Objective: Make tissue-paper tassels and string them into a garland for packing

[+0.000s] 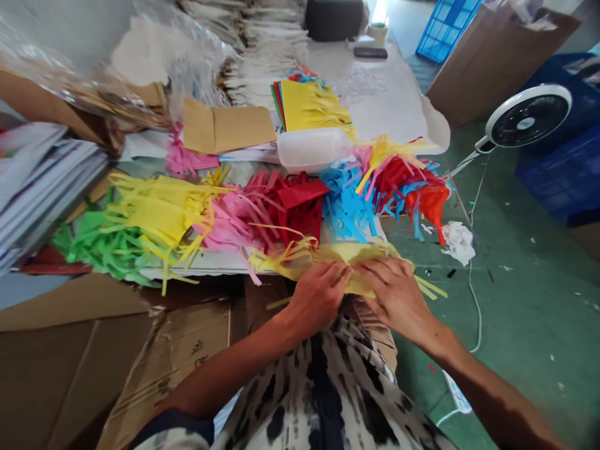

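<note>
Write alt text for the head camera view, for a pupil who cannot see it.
A person's left hand and right hand hold a fringed yellow sheet at the near edge of a cluttered table. Beyond it lie fringed bundles, including green, yellow, pink, red and blue. A white fan stands at the right.

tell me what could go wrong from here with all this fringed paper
The thin-looking yellow sheet at the left hand and right hand might tear or crease if pulled hard, and its loose strips could tangle.

The large yellow bundle has strips dangling over the table's near edge, so a sleeve or forearm might drag it off.

The orange paper sticks out past the table's right side and could slip to the floor.
</note>
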The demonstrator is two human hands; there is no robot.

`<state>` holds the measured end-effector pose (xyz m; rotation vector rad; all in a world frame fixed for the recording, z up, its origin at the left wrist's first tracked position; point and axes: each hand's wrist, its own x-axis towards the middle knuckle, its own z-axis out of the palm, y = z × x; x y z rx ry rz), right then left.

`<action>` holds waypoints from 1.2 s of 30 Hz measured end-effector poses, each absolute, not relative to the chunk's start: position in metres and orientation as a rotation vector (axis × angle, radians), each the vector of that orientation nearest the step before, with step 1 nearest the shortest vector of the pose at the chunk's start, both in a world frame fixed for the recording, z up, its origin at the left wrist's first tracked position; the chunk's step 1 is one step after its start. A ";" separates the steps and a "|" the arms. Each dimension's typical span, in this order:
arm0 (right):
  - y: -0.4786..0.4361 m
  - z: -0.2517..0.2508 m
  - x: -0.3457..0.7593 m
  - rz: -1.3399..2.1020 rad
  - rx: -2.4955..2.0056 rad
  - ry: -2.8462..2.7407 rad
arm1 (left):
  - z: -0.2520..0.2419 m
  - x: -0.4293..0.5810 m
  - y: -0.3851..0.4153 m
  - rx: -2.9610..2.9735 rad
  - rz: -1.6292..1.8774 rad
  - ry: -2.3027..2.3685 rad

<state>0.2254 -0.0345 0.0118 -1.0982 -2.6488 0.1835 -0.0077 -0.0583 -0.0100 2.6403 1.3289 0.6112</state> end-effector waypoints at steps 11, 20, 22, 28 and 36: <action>0.006 0.017 0.229 0.861 -1.492 -2.223 | 0.015 -0.054 -0.033 2.008 0.727 1.606; 0.006 0.009 0.217 0.699 -1.686 -2.207 | 0.006 -0.037 -0.028 2.092 0.661 1.815; 0.004 0.007 0.215 0.661 -1.714 -2.190 | 0.006 -0.036 -0.026 2.118 0.640 1.831; 0.004 0.007 0.210 0.613 -1.808 -2.172 | 0.005 -0.035 -0.022 2.187 0.575 1.874; 0.012 0.015 0.207 0.631 -1.942 -2.204 | -0.001 -0.030 -0.027 2.322 0.492 1.943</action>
